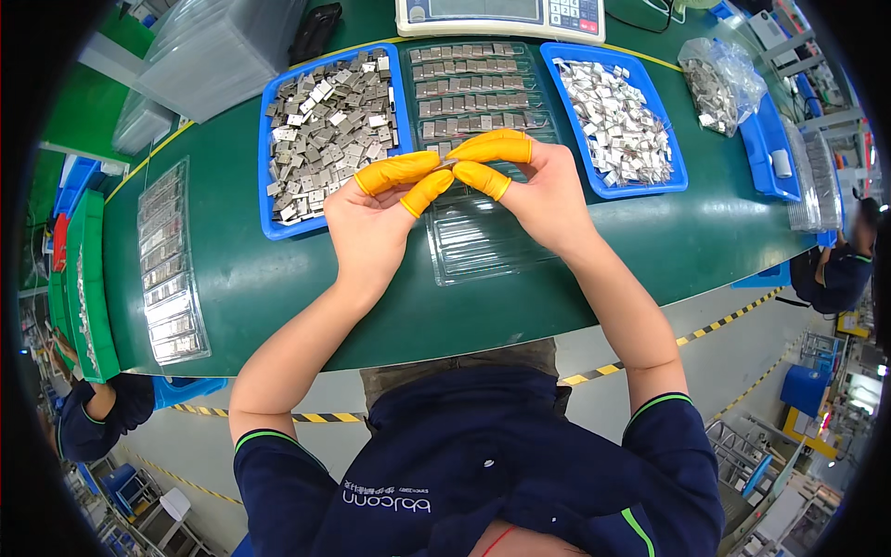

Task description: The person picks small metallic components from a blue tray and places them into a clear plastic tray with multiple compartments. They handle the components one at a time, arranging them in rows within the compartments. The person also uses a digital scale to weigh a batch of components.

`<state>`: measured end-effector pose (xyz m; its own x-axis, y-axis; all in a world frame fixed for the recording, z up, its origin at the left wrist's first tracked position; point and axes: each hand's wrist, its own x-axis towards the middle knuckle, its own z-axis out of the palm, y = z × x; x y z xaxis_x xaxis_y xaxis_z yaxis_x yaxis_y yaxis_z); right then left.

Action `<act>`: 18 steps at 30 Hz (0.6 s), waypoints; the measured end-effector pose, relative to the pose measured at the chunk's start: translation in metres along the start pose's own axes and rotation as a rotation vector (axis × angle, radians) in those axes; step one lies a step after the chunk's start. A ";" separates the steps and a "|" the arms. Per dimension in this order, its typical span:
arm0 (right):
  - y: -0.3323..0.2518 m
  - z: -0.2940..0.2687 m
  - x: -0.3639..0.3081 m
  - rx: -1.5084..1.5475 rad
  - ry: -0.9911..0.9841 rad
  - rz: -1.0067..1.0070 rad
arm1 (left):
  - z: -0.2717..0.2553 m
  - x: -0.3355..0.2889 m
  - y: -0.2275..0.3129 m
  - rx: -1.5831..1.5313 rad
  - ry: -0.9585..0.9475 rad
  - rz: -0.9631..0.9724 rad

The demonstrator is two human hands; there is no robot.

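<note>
My left hand (371, 219) and my right hand (549, 193) meet over a clear plastic tray (483, 243), yellow finger cots on their thumbs and index fingers. Pinched between the fingertips of both is a small metal part (447, 164), mostly covered by them. The tray's far rows hold small grey metal pieces (469, 88); its near grooves show bare plastic. Left of the tray stands a blue bin (267, 176) heaped with flat grey metal pieces (329, 130). On the right, another blue bin (682, 172) holds small white and silvery pieces (617, 125).
A scale (501, 11) sits at the table's far edge. At left lie a second clear tray of parts (170, 265) and a green bin (93, 288). A plastic bag of parts (719, 88) and a small blue bin (770, 153) are at right. Other people work on both sides.
</note>
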<state>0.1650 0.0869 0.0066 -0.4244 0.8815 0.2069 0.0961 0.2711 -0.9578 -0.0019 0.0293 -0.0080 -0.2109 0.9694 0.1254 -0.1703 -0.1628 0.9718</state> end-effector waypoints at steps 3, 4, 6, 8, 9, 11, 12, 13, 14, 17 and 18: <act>0.000 -0.003 0.003 -0.130 0.043 -0.081 | -0.001 0.001 -0.004 -0.004 -0.028 -0.029; 0.001 -0.007 0.005 -0.211 0.080 -0.131 | -0.001 0.001 -0.002 0.100 -0.006 -0.007; 0.007 -0.014 0.012 -0.490 0.188 -0.293 | 0.001 0.000 0.002 0.308 0.037 0.037; 0.015 -0.018 0.016 -0.746 0.199 -0.450 | -0.005 0.002 0.001 0.608 0.029 0.298; 0.020 -0.019 0.017 -0.875 0.204 -0.527 | -0.007 0.003 -0.001 0.756 0.022 0.429; 0.026 -0.016 0.017 -0.952 0.214 -0.572 | -0.006 0.004 -0.003 0.798 0.025 0.472; 0.026 -0.014 0.018 -0.980 0.206 -0.576 | -0.006 0.004 -0.003 0.820 0.029 0.494; 0.026 -0.013 0.019 -1.007 0.197 -0.581 | -0.005 0.004 -0.003 0.826 0.034 0.500; 0.031 -0.013 0.020 -1.010 0.187 -0.559 | -0.005 0.004 -0.003 0.831 0.038 0.507; 0.040 -0.014 0.020 -0.982 0.154 -0.503 | -0.007 0.004 -0.001 0.886 0.014 0.594; 0.040 -0.013 0.020 -0.950 0.139 -0.493 | -0.008 0.004 -0.001 0.908 0.002 0.635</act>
<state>0.1724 0.1202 -0.0248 -0.5076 0.6129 0.6056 0.6274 0.7447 -0.2278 -0.0103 0.0321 -0.0096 -0.0116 0.7569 0.6535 0.7387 -0.4340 0.5158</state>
